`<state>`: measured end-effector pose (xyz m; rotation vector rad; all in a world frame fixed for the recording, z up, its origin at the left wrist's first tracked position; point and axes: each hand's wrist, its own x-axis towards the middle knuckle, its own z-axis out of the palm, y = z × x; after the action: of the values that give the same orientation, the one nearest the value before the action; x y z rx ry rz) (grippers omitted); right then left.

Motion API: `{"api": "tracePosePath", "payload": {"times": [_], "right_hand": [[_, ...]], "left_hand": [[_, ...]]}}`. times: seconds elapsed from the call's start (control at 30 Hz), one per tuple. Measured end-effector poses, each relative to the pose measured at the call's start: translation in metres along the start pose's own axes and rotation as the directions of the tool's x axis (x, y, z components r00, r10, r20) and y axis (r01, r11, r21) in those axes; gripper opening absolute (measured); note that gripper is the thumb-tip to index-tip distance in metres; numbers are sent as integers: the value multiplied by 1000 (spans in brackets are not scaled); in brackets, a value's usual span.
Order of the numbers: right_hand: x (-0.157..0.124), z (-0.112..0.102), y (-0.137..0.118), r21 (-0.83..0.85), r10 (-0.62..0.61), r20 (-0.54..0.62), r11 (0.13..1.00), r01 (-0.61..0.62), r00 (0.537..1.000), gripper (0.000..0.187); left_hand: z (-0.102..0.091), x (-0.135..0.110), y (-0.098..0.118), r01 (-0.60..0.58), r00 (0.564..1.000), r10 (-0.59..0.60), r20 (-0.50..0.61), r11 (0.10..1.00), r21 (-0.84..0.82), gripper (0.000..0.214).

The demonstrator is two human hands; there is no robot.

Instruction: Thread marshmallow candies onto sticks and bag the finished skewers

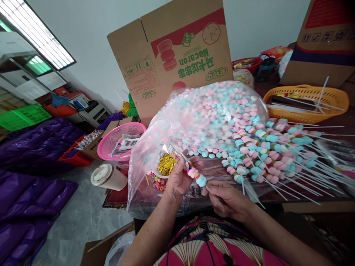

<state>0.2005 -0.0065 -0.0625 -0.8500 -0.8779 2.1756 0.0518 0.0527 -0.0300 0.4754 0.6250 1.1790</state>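
My left hand (178, 178) is closed around the upper part of a candy skewer (193, 172). The skewer carries pink and pale blue puffy candies, and its top end is in a printed see-through wrapper (169, 148). Just below the lowest blue candy, my right hand (225, 197) pinches the skewer; the stick itself is mostly hidden by the fingers. Gold twist ties (166, 164) fill a small bowl behind my left hand, with ring-shaped red and yellow candies (158, 183) beside it. To the right lies a heap of finished-looking candy skewers (270, 155), white sticks pointing right.
A big plastic bag of loose pink, blue and white candies (216, 107) covers the table's middle. Behind it stands a cardboard box (191, 44). An orange basket (305, 117) is at right; a pink basket (111, 142) and a lidded cup (109, 177) are at left.
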Motion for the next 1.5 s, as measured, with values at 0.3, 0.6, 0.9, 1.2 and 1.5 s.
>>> {"api": "tracePosePath", "payload": {"times": [0.3,0.6,0.9,1.2,1.5], "right_hand": [[8,-5,11,-922,-666,-104,343,180,739,33],[-2,-13,3,-911,-571,-66,370,185,818,37],[-4,-12,7,-971,-631,-9,190,144,776,37],[-5,-3,1,-930,-576,-49,324,173,816,36],[-5,11,-6,-310,-105,-156,949,52,982,37]], "left_hand": [[17,-5,-38,47,959,-60,-278,997,-53,25],[-5,4,-5,10,953,-16,-303,1000,-24,21],[8,12,9,-87,943,28,-332,982,-166,39],[1,5,-2,-46,973,14,-230,990,-130,53],[7,-4,-11,-71,990,69,126,997,12,35]]}}
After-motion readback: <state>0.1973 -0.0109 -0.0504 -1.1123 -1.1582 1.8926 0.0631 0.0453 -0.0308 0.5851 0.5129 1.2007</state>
